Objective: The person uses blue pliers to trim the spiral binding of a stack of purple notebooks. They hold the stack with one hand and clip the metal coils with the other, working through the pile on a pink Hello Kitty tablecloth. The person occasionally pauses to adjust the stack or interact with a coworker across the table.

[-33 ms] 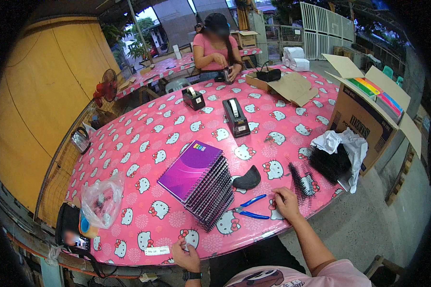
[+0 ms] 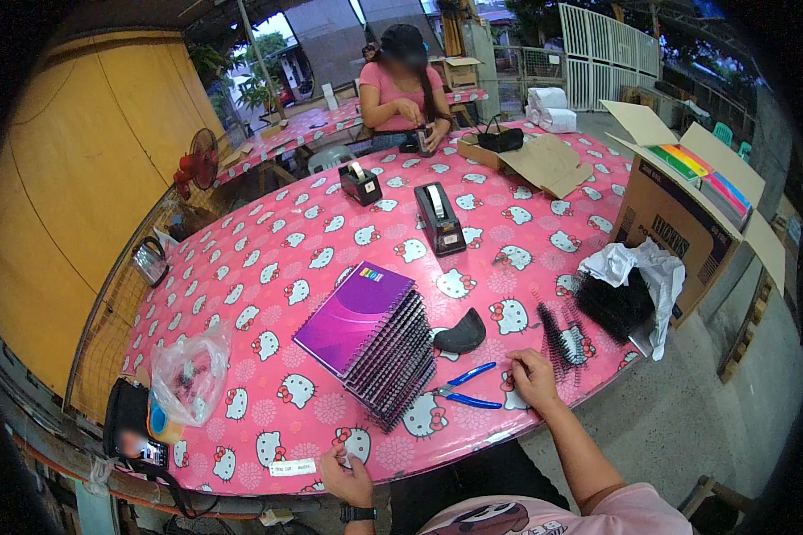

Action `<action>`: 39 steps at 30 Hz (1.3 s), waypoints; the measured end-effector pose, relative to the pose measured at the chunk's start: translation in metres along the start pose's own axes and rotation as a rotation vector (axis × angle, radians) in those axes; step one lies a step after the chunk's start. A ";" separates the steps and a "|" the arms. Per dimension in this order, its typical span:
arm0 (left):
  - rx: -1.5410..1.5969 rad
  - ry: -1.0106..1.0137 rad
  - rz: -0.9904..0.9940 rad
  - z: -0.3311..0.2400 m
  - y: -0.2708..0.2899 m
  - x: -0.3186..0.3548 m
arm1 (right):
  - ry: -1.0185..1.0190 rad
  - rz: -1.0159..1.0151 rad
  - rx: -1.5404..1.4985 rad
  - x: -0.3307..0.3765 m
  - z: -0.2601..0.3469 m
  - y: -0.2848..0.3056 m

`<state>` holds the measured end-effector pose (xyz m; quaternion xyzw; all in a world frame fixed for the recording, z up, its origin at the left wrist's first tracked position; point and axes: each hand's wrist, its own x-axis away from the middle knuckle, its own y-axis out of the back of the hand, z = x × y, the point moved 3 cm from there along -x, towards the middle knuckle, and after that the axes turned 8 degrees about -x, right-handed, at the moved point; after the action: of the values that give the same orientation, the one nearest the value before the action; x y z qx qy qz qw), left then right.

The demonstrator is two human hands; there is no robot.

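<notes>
My left hand [image 2: 346, 474] rests at the table's near edge, thumb and fingers apart, with no object visible in it. Beside it lies a small white printed label strip [image 2: 293, 468]. On the right, my right hand [image 2: 534, 379] lies loosely on the tabletop, holding nothing I can see. Nearest to it are blue-handled cutting pliers [image 2: 468, 399], their handles spread. Left of the pliers stands a stack of spiral notebooks [image 2: 357, 321] with a purple cover on top and black coils facing right. A black rounded pad-like piece [image 2: 461, 333] sits just beyond the pliers.
Loose black spiral coils [image 2: 560, 343] and a coil bundle in white paper [image 2: 660, 272] lie right. Beyond stands an open carton [image 2: 678, 227]. Two tape dispensers [image 2: 440, 221] stand mid-table. A plastic bag [image 2: 190, 379] lies left. A person [image 2: 401, 94] works across the table.
</notes>
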<state>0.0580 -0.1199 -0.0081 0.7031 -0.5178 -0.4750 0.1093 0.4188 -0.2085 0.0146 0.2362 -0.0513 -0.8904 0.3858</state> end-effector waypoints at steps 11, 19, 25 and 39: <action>0.030 0.031 -0.019 -0.005 0.001 -0.002 | 0.087 0.003 0.066 -0.002 -0.004 0.001; 0.035 0.036 -0.014 -0.005 0.002 -0.001 | 0.060 0.005 0.068 -0.001 -0.010 -0.001; 0.029 0.002 -0.023 -0.008 0.003 -0.002 | 0.027 -0.001 -0.011 -0.001 -0.015 -0.002; 0.033 -0.003 -0.040 -0.003 0.000 0.000 | 0.037 0.001 0.023 -0.001 -0.013 0.000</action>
<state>0.0606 -0.1207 -0.0061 0.7142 -0.5116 -0.4696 0.0873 0.4250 -0.2061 0.0039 0.2569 -0.0547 -0.8850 0.3843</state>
